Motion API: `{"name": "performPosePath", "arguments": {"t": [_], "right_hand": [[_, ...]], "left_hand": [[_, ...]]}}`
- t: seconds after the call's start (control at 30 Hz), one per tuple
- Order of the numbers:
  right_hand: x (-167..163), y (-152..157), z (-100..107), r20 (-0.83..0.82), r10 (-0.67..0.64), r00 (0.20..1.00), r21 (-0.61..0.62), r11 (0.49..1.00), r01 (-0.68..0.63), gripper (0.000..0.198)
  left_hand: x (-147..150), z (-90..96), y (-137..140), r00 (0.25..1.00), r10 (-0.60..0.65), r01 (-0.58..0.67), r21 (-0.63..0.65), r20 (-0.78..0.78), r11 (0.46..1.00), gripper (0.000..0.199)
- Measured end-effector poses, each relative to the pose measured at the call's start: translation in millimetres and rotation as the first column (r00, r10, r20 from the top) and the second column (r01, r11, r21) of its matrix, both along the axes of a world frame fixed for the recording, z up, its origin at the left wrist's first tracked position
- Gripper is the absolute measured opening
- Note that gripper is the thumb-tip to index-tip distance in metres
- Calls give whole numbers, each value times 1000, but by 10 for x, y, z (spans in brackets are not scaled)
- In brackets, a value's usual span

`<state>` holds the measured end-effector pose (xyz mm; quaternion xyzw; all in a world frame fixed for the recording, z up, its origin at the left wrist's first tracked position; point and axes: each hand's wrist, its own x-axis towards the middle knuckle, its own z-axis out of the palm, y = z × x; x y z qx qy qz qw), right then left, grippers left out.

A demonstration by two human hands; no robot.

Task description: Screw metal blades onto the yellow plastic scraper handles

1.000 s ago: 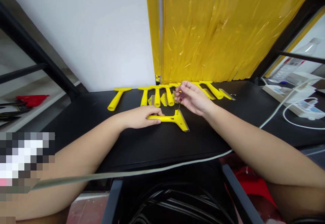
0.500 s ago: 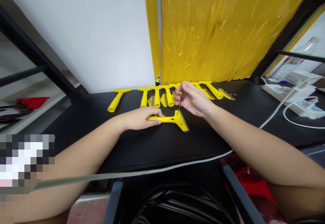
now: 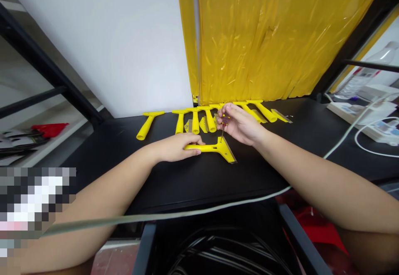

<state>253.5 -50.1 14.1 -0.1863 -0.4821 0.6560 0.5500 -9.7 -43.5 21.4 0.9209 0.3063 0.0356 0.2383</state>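
Note:
My left hand [image 3: 181,147] is closed around the handle of a yellow scraper [image 3: 226,151], which lies on the black table with its metal blade edge to the right. Two screws show on the scraper's head. My right hand [image 3: 240,123] grips a small screwdriver [image 3: 223,131] by its dark reddish handle, partly hidden by the fingers. Its thin shaft points down, and the tip meets the upper screw, as far as I can see. Behind my hands several more yellow scrapers [image 3: 195,121] are lined up, some half covered by my right hand.
A white cable [image 3: 199,212] runs across the table's front edge. White power strips [image 3: 364,119] and a clear plastic bottle [image 3: 370,71] are at the right. A white panel [image 3: 124,42] and a yellow plastic sheet [image 3: 264,38] stand behind the black table [image 3: 187,183].
The whole view has shifted slightly, so everything sits a little further right. Both hands keep their grips, and the screwdriver stays at the same screw on the scraper.

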Motion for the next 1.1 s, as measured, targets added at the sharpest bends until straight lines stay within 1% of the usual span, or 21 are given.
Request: {"name": "performPosePath", "arguments": {"t": [0.13, 0.23, 0.3, 0.4, 0.5, 0.57, 0.63, 0.73, 0.87, 1.0, 1.1], "right_hand": [[14, 27, 3, 52, 10, 999, -7, 1000, -10, 35], [0, -5, 17, 21, 21, 1000, -40, 999, -20, 33], [-8, -27, 19, -9, 18, 1000, -32, 999, -18, 36], [-10, -18, 1, -36, -17, 999, -9, 1000, 17, 40], [-4, 25, -18, -6, -71, 997, 9, 997, 71, 34], [-4, 38, -19, 39, -47, 998, 13, 999, 47, 32], [-13, 22, -11, 66, 15, 998, -5, 1000, -14, 33], [-38, -33, 3, 48, 60, 997, -36, 998, -59, 34], [-51, -41, -7, 1, 22, 1000, -11, 1000, -22, 42], [-38, 29, -24, 20, -85, 996, -10, 996, 85, 37], [-45, 25, -15, 47, -37, 998, -39, 999, 39, 40]], "left_hand": [[0, 12, -8, 1000, -3, 3, 4, 7, 1000, 33], [-10, 5, -2, 1000, -6, 5, 3, 12, 1000, 32], [-11, 6, -4, 1000, -1, 1, 1, 12, 1000, 32], [-4, 17, -16, 1000, 7, -7, -1, 8, 1000, 31], [3, 21, -23, 1000, 1, -1, 1, 2, 1000, 30], [2, 14, -18, 1000, 2, -2, 3, -1, 1000, 30], [-4, -1, -9, 1000, 5, -5, 0, 1, 1000, 31], [-16, -22, 5, 1000, 2, -2, -5, 7, 1000, 32], [-21, -26, 11, 1000, 5, -5, -12, 12, 1000, 34], [-15, -11, 6, 1000, 13, -13, -10, 8, 1000, 36], [-17, -10, 4, 1000, 16, -16, -9, 5, 1000, 36]]}}
